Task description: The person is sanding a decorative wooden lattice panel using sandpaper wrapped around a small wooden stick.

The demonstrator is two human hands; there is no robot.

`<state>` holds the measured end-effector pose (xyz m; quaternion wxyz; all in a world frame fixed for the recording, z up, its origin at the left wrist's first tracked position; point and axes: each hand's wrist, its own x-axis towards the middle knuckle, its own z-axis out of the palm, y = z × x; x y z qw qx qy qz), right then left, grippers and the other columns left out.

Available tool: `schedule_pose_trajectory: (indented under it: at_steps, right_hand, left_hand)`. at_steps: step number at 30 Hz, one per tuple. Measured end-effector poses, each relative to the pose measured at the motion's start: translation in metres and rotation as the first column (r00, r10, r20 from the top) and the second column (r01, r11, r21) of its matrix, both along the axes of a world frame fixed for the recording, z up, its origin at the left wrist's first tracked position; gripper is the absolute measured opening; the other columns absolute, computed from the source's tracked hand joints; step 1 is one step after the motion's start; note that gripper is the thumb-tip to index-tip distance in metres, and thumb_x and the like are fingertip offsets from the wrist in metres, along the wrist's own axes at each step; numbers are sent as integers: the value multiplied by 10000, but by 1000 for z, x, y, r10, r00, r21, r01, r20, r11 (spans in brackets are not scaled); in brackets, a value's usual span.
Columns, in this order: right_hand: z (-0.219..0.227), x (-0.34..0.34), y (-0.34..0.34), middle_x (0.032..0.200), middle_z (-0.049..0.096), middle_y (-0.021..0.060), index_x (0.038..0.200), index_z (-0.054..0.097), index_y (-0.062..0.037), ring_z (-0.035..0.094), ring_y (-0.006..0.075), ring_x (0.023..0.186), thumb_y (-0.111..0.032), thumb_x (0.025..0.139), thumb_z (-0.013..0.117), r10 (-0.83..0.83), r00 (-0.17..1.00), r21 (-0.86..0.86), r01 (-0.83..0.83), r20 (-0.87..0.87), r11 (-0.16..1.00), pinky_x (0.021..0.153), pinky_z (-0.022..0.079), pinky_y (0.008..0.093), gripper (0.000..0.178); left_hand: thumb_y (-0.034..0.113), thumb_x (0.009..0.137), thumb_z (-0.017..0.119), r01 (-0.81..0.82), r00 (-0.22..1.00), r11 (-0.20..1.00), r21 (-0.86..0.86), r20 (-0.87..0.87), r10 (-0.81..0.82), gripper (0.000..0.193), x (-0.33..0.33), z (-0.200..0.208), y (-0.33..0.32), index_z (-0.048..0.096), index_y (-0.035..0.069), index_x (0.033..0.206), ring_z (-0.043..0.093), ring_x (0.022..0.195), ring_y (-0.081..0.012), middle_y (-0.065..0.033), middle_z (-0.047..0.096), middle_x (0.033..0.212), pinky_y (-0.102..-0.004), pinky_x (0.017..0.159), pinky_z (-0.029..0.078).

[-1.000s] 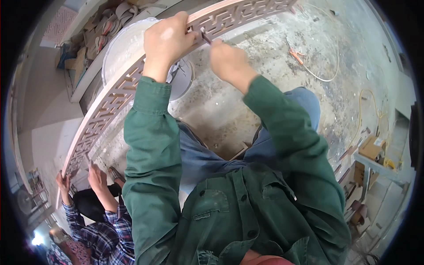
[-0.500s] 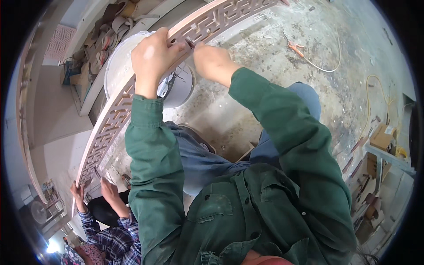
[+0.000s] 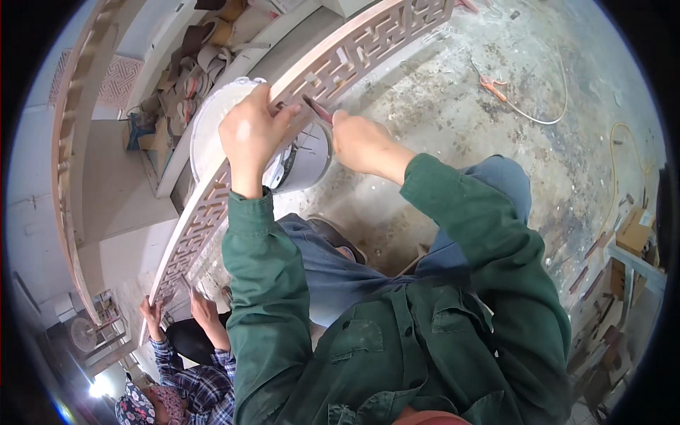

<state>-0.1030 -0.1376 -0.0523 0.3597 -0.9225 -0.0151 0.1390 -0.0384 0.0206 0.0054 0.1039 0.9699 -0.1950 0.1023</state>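
Note:
A long curved fretwork panel [image 3: 301, 83] of pinkish-brown wood, cut through with angular lattice openings, runs from the upper right to the lower left. My left hand [image 3: 246, 134] is closed over its upper edge, thumb on the cut face. In my right hand [image 3: 360, 142] is a slim dark-red tool [image 3: 320, 110]; its tip meets the panel's lower edge just right of my left thumb. The exact kind of tool is hard to make out. Under the panel stands a white bucket [image 3: 315, 159], partly hidden by it and by my left hand.
At lower left, a co-worker in a plaid shirt [image 3: 202, 386] has both hands at the panel's other end. Scraps fill a shelf [image 3: 205, 64] behind the panel. An orange-handled air gun [image 3: 492, 88] with a hose lies on the stained floor. A cardboard box [image 3: 634, 230] sits at right.
My right hand has drawn back rightward and down from the panel, so more of the dark-red tool shows. My left hand keeps its hold. The whole view has shifted slightly.

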Motion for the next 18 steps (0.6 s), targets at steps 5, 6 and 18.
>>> schedule_pose_trajectory:
  at_steps: [5, 6, 18]
  right_hand:
    - [20, -13, 6, 774, 647, 219, 952, 481, 40, 636, 434, 753, -91, 854, 502, -35, 987, 57, 26, 156, 998, 707, 504, 493, 165]
    - [14, -14, 9, 774, 647, 219, 952, 481, 40, 636, 434, 753, -91, 854, 502, -33, 988, 55, 25, 154, 998, 707, 504, 493, 165]
    - [-26, 17, 27, 785, 677, 205, 950, 521, 46, 689, 326, 688, -63, 834, 501, -26, 944, -265, 119, 328, 957, 581, 551, 413, 161]
  left_hand:
    - [346, 660, 794, -16, 999, 1000, 9, 38, 16, 362, -1, 0, 0, 583, 70, 762, 622, 612, -319, -96, 609, 615, -408, 547, 463]
    - [346, 660, 794, -18, 999, 1000, 7, 36, 18, 362, -2, 1, 0, 583, 70, 762, 622, 612, -319, -96, 609, 615, -408, 547, 463]
    - [363, 661, 795, 35, 995, 999, 31, 95, -38, 372, -4, 3, -4, 579, 77, 762, 630, 616, -314, -95, 624, 621, -399, 539, 469]
